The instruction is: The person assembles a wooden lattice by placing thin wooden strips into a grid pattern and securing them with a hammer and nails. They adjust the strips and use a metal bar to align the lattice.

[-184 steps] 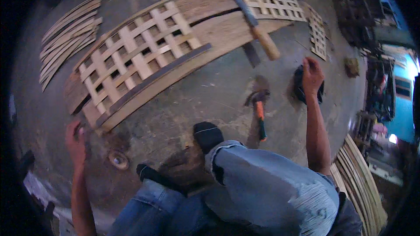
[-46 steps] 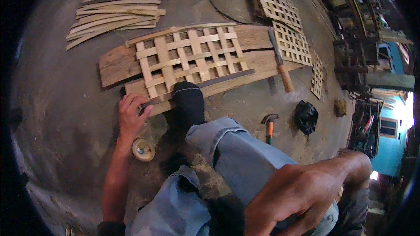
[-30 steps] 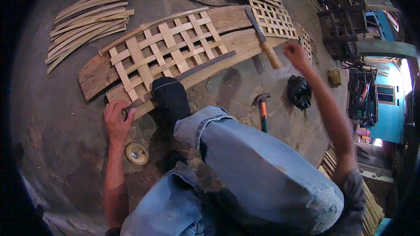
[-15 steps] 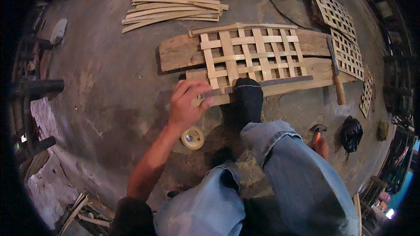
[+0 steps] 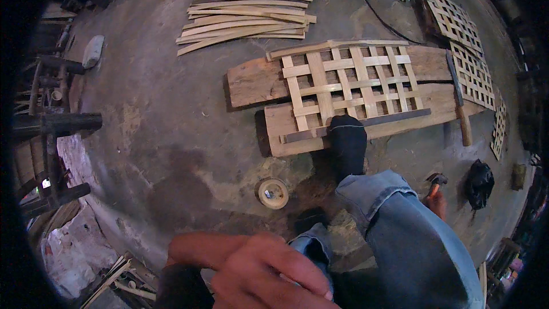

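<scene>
My left hand (image 5: 260,269) hangs close to the camera at the bottom, fingers loosely curled and pointing right, with nothing in it. It is over my knees in blue jeans (image 5: 412,240). My right hand is out of view. My foot in a black sock (image 5: 347,144) rests on the near edge of a wooden plank (image 5: 286,129). A woven bamboo lattice panel (image 5: 354,86) lies across that plank and a second plank (image 5: 251,80), with a dark flat bar (image 5: 394,119) over its near edge. A small round roll (image 5: 273,193) sits on the floor nearest my hand.
Loose bamboo strips (image 5: 246,17) lie at the back. A long blade with a wooden handle (image 5: 460,103) rests at the planks' right end, beside more lattice panels (image 5: 466,51). A hammer (image 5: 437,186) and a black bag (image 5: 479,183) are at right, dark wooden stools (image 5: 54,131) at left.
My left hand has left the plank's near edge and come back close to the camera. The view has shifted slightly; my foot stays on the plank.
</scene>
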Available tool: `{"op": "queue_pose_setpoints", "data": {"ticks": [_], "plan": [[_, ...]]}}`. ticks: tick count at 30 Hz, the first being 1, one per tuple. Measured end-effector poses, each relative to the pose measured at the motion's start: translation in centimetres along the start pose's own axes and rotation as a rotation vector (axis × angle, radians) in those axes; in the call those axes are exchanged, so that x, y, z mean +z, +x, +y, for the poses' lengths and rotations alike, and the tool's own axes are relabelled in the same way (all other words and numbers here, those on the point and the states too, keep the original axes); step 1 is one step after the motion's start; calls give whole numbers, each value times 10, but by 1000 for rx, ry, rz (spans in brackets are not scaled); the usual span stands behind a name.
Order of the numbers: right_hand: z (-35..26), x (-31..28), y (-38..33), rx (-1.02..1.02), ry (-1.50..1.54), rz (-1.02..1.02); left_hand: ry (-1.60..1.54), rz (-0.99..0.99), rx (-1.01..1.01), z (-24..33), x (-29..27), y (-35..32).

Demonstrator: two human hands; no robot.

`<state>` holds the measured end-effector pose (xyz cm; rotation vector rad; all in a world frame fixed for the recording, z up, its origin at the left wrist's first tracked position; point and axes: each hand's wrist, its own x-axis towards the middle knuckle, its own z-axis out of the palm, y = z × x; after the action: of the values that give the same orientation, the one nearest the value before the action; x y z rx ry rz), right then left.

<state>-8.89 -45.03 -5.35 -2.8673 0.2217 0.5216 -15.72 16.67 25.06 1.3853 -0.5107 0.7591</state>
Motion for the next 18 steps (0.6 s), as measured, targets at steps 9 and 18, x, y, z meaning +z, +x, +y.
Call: {"op": "queue_pose_setpoints", "data": {"ticks": [9, 18], "plan": [[21, 14, -4, 21, -71, -5, 587, -182, -246, -102, -27, -48], [-25, -18, 6, 50, 5, -84, 592, 21, -900, -180, -72, -129]]}}
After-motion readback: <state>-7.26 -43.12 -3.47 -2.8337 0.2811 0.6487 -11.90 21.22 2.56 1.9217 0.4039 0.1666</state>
